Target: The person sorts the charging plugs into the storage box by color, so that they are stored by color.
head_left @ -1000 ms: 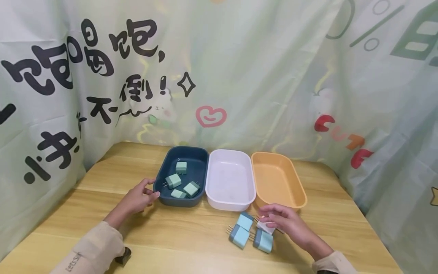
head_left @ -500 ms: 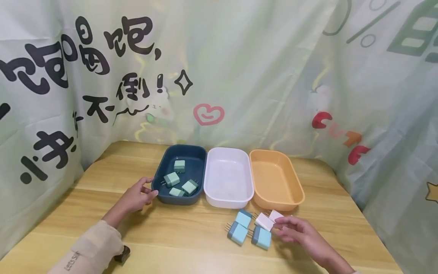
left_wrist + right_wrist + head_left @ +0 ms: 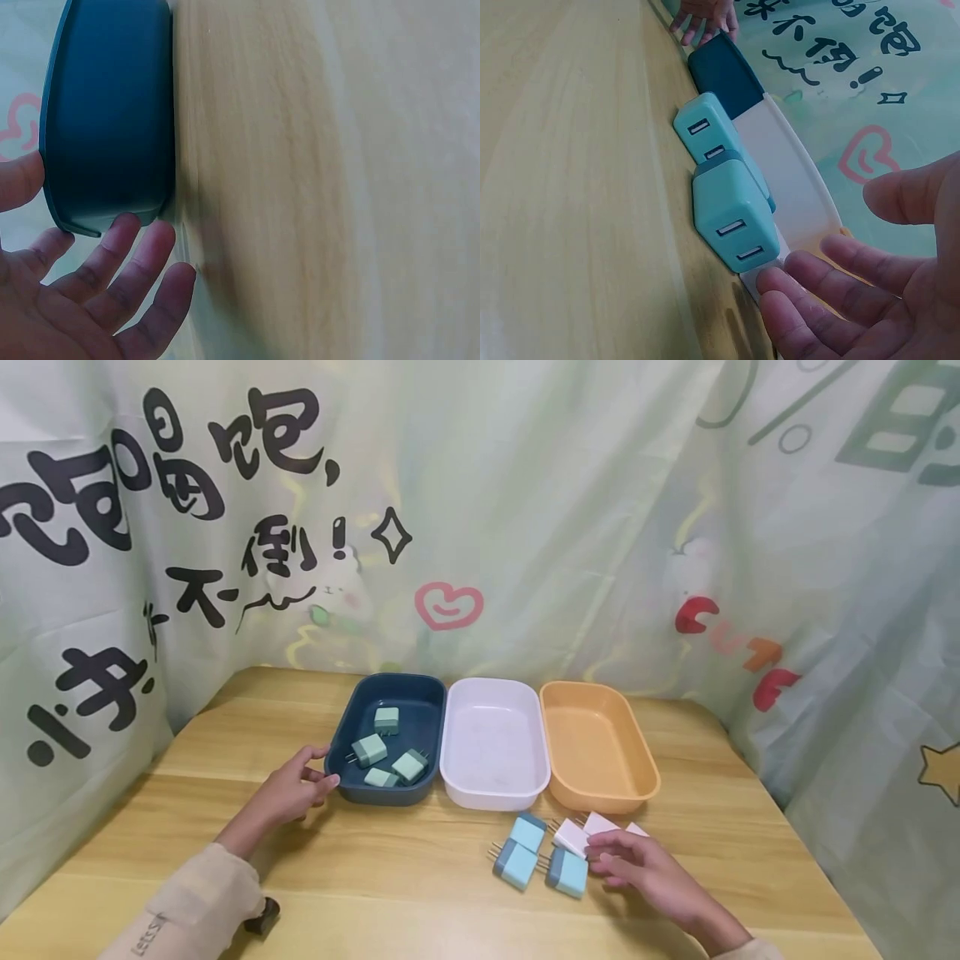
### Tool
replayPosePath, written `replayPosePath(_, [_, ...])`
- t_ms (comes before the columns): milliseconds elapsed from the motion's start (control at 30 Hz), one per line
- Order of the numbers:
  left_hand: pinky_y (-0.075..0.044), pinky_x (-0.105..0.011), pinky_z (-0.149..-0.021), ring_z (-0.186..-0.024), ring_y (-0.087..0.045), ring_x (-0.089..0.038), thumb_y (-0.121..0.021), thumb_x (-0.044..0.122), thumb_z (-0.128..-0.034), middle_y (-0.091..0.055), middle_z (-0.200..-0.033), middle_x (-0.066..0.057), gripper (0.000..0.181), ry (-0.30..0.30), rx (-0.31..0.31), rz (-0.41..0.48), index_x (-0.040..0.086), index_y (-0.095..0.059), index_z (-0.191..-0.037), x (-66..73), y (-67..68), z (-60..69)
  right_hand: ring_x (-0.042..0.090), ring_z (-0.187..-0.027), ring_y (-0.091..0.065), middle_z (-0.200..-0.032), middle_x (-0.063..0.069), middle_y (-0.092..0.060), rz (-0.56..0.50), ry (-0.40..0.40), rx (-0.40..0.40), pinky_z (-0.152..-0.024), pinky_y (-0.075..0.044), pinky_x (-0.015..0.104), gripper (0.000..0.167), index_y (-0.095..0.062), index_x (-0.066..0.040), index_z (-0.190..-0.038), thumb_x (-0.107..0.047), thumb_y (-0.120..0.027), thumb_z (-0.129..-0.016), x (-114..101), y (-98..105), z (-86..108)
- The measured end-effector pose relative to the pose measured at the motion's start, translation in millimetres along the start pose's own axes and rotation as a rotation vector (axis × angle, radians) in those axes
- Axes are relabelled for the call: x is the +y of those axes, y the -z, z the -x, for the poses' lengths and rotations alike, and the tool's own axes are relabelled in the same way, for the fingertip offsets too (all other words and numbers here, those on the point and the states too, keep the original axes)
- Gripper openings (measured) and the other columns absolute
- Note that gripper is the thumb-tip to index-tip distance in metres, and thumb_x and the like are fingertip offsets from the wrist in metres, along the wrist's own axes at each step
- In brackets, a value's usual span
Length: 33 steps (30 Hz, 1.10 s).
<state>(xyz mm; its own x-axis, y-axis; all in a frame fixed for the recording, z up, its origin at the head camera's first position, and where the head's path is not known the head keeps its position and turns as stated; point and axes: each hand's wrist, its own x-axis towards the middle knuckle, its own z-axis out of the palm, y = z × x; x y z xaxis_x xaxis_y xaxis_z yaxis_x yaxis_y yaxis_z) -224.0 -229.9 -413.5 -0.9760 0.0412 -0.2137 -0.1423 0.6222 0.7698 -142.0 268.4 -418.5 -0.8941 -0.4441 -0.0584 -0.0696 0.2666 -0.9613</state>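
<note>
My left hand [image 3: 288, 789] rests at the left side of the navy tray [image 3: 386, 795], its fingers spread loosely against the corner. Several pale green USB charger plugs [image 3: 370, 749] lie inside that tray. Over on the right, my right hand [image 3: 648, 868] hovers with relaxed, parted fingers beside a cluster of plugs. The cluster has light blue USB charger plugs [image 3: 567, 872] with grey-blue ends and white charger plugs [image 3: 572, 837], partly hidden behind the hand. In the right wrist view, the fingertips come close to a blue plug [image 3: 735, 217]; nothing is gripped.
A white tray [image 3: 495, 735] and an orange tray [image 3: 600, 735] stand side by side, right of the navy one, and look bare inside. A printed curtain [image 3: 525, 527] hangs behind the wooden table [image 3: 390, 877]. A small black object [image 3: 262, 917] shows near my left sleeve.
My right hand has drawn back from over the white plugs, then shifted slightly left, uncovering more of them. My left hand keeps its place at the navy tray. The head view has shifted a little.
</note>
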Motion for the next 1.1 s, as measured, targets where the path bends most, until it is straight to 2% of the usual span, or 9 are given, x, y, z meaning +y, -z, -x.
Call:
replayPosePath(333, [-0.05,-0.035,-0.062,-0.089,-0.061,-0.028,-0.06,0.029,-0.0961,-0.054,-0.118,-0.026,0.066,-0.015,0.003,0.003,0.005,-0.028,-0.148,1.6,3.2,0.6,0.014,-0.097,-0.064,-0.119,0.032,-0.054,0.016,0.075,-0.049,-0.078,-0.055,0.033,0.033,-0.048,0.019,-0.123,-0.004,-0.051,-0.099,1.6,-4.2,-9.7])
replayPosePath(633, [-0.05,-0.034,-0.061,-0.088,-0.06,-0.027,-0.061,0.03,-0.0958,-0.054,-0.117,-0.025,0.066,-0.017,0.009,-0.002,0.005,-0.028,-0.148,2.1,3.3,-0.9,0.016,-0.098,-0.063,-0.115,0.028,-0.06,0.107,0.118,-0.113,-0.079,-0.055,0.032,0.03,-0.052,0.014,-0.12,-0.004,-0.056,-0.096,4.9,-9.1,-15.5])
replayPosePath(833, [-0.05,-0.034,-0.062,-0.088,-0.061,-0.028,-0.061,0.031,-0.0958,-0.054,-0.118,-0.025,0.066,-0.009,0.003,-0.012,0.006,-0.028,-0.148,-1.3,1.9,2.6,0.018,-0.098,-0.062,-0.114,0.022,-0.06,0.132,0.144,-0.189,-0.083,-0.052,0.026,0.035,-0.053,0.012,-0.121,-0.005,-0.062,-0.093,6.7,-12.4,-16.5])
replayPosePath(1100, [-0.05,-0.033,-0.062,-0.09,-0.06,-0.029,-0.06,0.032,-0.0958,-0.053,-0.119,-0.025,0.066,-0.005,0.008,-0.006,0.007,-0.029,-0.148,-1.5,0.2,0.2,0.022,-0.089,-0.064,-0.116,0.02,-0.06,0.132,0.135,-0.245,-0.074,-0.054,0.029,0.045,-0.053,0.01,-0.124,0.0,-0.07,-0.083,4.8,-12.6,-19.2])
